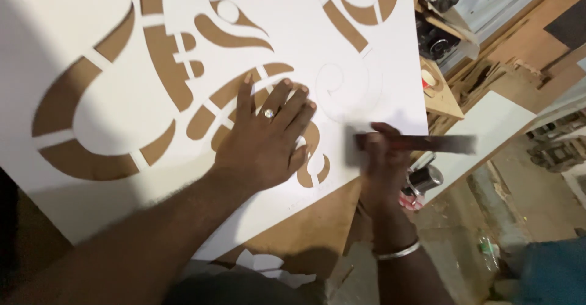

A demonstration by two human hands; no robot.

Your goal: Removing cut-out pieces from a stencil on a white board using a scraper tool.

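Note:
A large white sheet (122, 97) with curved cut-out shapes lies over a brown board (317, 226). My left hand (268, 137), a ring on one finger, presses flat on the sheet with fingers spread beside the cut-outs. My right hand (381, 165), a metal bangle at the wrist, grips a long dark flat blade (427, 143) at the sheet's near right edge. The blade points right and is blurred. A faint pencilled swirl (342, 88) is drawn on the white sheet just above the right hand.
White paper offcuts (268, 263) lie below the board near me. A small metal can (424, 180) stands right of my right hand. Wooden boards, a white panel (488, 128) and dark tools (436, 36) crowd the right side.

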